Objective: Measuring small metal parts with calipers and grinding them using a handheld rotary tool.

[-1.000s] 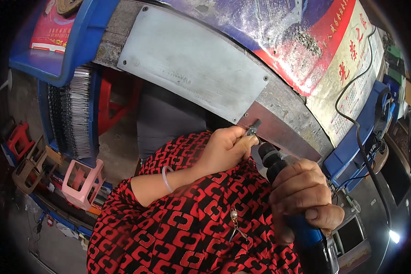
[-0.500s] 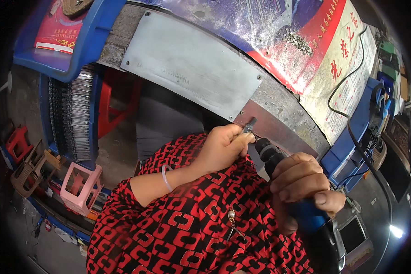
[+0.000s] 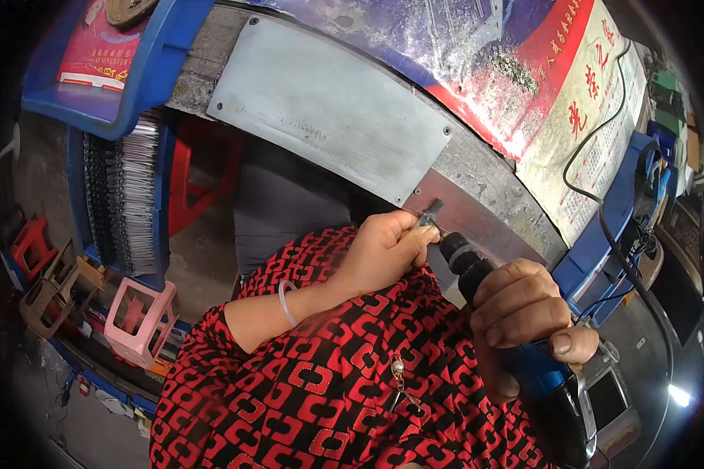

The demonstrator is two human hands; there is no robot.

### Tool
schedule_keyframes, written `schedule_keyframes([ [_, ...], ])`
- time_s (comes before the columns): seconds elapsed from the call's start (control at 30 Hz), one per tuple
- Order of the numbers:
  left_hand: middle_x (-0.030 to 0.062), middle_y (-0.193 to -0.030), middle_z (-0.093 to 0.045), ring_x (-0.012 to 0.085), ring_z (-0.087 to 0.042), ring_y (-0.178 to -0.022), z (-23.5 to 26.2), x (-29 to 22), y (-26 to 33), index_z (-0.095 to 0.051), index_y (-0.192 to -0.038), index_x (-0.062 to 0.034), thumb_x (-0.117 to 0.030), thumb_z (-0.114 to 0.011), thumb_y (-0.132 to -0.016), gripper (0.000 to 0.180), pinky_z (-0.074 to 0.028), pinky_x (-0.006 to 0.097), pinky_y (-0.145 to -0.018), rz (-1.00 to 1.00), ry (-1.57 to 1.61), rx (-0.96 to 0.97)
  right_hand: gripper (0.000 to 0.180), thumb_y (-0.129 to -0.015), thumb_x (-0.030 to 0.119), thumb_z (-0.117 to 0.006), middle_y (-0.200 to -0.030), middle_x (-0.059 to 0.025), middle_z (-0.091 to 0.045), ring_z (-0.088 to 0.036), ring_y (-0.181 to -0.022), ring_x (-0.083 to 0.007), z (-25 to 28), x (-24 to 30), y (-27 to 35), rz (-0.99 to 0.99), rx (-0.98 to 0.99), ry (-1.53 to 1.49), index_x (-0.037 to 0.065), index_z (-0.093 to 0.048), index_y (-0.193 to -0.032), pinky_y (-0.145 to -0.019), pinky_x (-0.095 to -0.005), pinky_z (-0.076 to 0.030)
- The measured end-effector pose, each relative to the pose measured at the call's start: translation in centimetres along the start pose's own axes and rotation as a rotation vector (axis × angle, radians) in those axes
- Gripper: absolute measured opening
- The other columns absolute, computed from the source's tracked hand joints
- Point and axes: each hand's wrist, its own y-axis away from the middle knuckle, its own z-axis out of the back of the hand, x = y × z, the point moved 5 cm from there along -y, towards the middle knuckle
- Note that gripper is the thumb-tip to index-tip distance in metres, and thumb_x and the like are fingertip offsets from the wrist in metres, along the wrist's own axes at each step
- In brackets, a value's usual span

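Observation:
My left hand point(image 3: 391, 244) is closed in a pinch near the bench edge, with a clear band on its wrist. A small dark metal part point(image 3: 430, 213) sticks out past its fingertips, over a reddish-brown plate point(image 3: 473, 215). My right hand point(image 3: 524, 305) wraps round an electric drill point(image 3: 536, 367) with a blue and black body. The drill's black chuck point(image 3: 455, 248) points toward the left fingertips and the small part. Whether a bit touches the part is too small to tell.
A screwed-down grey metal plate point(image 3: 328, 105) covers the bench edge. Small metal pieces point(image 3: 512, 70) lie scattered on a printed sheet. At left a blue bin point(image 3: 164, 211) holds many metal rods, near a pink stool point(image 3: 141, 320). A black cable point(image 3: 602, 211) runs down the right side.
My right hand and the drill have shifted slightly to the right. My left hand stays almost in place, still pinching the small metal part.

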Motion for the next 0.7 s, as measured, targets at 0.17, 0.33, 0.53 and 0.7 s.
schedule_keyframes([
  [0.17, -0.0012, -0.054, -0.052, 0.0025, -0.042, -0.048, -0.07, 0.05, -0.21, -0.059, -0.073, 0.0025, -0.016, -0.054, -0.087, 0.023, -0.033, 0.020, -0.043, -0.014, 0.026, 0.003, 0.052, -0.079, 0.032, -0.066, -0.071, -0.0020, -0.053, -0.055, -0.054, -0.0141, 0.06, -0.14, 0.00, 0.012, -0.009, -0.005, 0.010, -0.034, -0.113, -0.046, -0.0253, -0.045],
  [0.33, -0.0002, -0.056, -0.054, 0.0030, -0.044, -0.050, 0.01, -0.37, -0.01, -0.059, -0.074, 0.0028, -0.016, -0.055, -0.087, 0.023, -0.035, 0.020, -0.045, 0.000, -0.026, 0.007, 0.051, -0.079, 0.033, -0.066, -0.072, -0.0029, -0.054, -0.056, -0.054, -0.0144, 0.06, -0.31, -0.18, 0.017, 0.020, -0.025, 0.010, -0.035, -0.112, -0.044, -0.0242, -0.045],
  [0.53, 0.0002, -0.056, -0.054, 0.0034, -0.045, -0.050, -0.12, -0.34, -0.13, -0.058, -0.072, 0.0020, -0.016, -0.055, -0.087, 0.024, -0.036, 0.020, -0.046, -0.015, -0.027, 0.007, 0.050, -0.079, 0.032, -0.067, -0.073, -0.0030, -0.055, -0.056, -0.053, -0.0147, 0.28, -0.19, -0.27, -0.001, 0.059, -0.034, 0.010, -0.036, -0.111, -0.044, -0.0245, -0.045],
  [0.7, 0.0004, -0.057, -0.055, 0.0035, -0.046, -0.050, 0.08, -0.08, -0.16, -0.058, -0.072, 0.0015, -0.016, -0.055, -0.087, 0.023, -0.037, 0.021, -0.045, -0.011, -0.028, 0.001, 0.049, -0.079, 0.032, -0.067, -0.073, -0.0033, -0.055, -0.056, -0.054, -0.0145, 0.15, -0.37, -0.16, -0.006, 0.024, -0.048, 0.010, -0.036, -0.111, -0.045, -0.0247, -0.045],
])
